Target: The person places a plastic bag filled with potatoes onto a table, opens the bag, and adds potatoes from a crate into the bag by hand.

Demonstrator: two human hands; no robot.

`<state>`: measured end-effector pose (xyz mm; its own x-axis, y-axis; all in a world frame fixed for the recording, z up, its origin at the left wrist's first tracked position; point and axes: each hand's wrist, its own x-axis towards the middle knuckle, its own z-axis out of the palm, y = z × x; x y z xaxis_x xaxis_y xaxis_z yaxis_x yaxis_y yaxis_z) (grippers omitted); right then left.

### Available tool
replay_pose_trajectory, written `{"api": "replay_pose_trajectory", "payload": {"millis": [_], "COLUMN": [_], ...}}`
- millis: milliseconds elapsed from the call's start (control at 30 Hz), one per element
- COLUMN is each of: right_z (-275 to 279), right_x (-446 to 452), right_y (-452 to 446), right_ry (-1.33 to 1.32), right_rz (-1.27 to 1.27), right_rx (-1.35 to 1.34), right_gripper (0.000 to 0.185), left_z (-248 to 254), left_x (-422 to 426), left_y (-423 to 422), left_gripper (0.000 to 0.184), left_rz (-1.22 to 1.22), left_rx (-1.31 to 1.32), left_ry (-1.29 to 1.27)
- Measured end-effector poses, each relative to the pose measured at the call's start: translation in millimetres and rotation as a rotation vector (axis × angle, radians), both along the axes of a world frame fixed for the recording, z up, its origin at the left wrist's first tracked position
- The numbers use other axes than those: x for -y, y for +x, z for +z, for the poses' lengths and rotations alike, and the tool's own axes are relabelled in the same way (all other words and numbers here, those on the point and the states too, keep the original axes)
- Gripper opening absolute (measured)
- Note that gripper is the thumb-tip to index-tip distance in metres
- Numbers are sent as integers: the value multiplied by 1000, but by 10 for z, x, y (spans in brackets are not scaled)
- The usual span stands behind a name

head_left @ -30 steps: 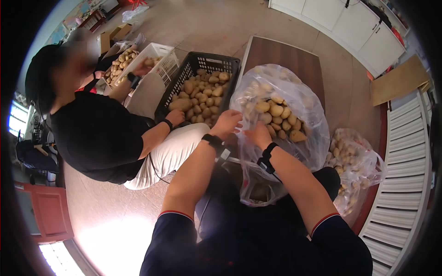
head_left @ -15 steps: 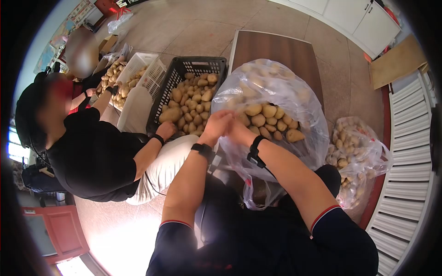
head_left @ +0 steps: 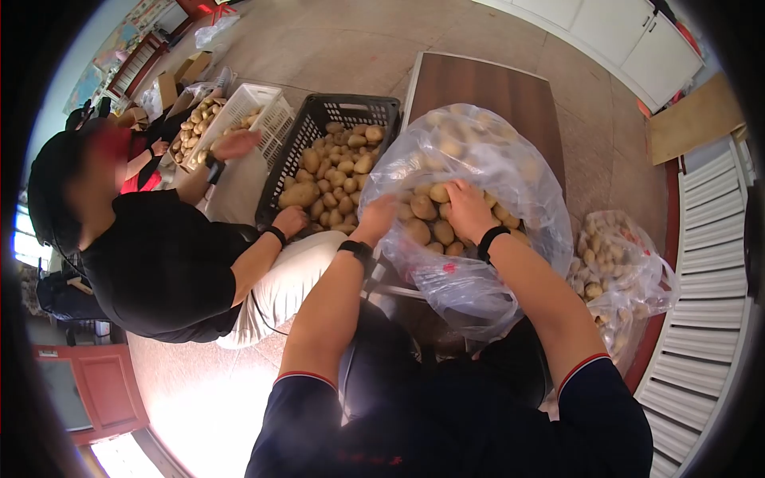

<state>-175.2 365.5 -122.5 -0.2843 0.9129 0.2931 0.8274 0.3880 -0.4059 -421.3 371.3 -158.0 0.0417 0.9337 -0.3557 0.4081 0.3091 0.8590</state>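
Note:
A large clear plastic bag (head_left: 478, 307) full of potatoes (head_left: 422, 208) lies open on the brown table in front of me. My left hand (head_left: 378, 218) is closed at the bag's left edge, pinching the plastic; its fingertips are partly blurred. Inside the bag mouth, my right hand (head_left: 468, 209) has its fingers curled down at a potato (head_left: 440, 192) near the top of the pile. How much of that potato it grips is partly hidden by the hand.
A black crate (head_left: 296, 143) of potatoes stands left of the bag, with a white crate (head_left: 275, 111) beyond it. A co-worker in a black shirt (head_left: 159, 263) sits at my left. Another bag of potatoes (head_left: 613, 255) lies right, near a white radiator (head_left: 693, 319). The brown table (head_left: 478, 80) extends behind the bag.
My hands were together at the bag's near left edge; now they are apart. My right hand has moved right, into the bag among the potatoes. The co-worker's far hand has lifted.

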Motion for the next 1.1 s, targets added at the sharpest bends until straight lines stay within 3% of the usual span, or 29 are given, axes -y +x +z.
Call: {"api": "replay_pose_trajectory", "payload": {"millis": [67, 133, 267, 367, 433, 567, 733, 800, 1000, 1100], "right_z": [-12, -28, -45, 10, -57, -10, -119, -113, -40, -5], "right_x": [-53, -54, -53, 1, -12, 55, 162, 214, 344, 427], "right_y": [-10, -59, -168, -203, -215, -281, -308, -284, -209, -177], "right_ry": [-79, -77, -108, -138, -119, -129, -77, 15, -69, -47], "right_rz": [40, 45, 4, -38, -60, -67, -74, 4, 16, 13], "right_rx": [-12, 12, 98, 179, 219, 278, 298, 247, 43, -161], "right_gripper": [31, 33, 49, 50, 48, 42, 37, 34, 44, 45], "left_z": [-268, -563, -251, -324, -275, -454, 181, 398, 441, 435], "left_x": [-9, -41, 20, 22, 65, 22, 184, 222, 295, 301], "left_y": [-36, -35, 73, 73, 99, 72, 189, 251, 330, 318], "left_gripper": [35, 21, 24, 28, 32, 33, 33, 29, 26, 30], "left_rz": [-296, -404, -620, -572, -511, -585, -302, -132, -54, -77], "left_rx": [-387, -501, -742, -707, -497, -532, -416, -288, -33, -84], "left_ry": [390, 694, 455, 345, 263, 312, 291, 212, 251, 282]}}
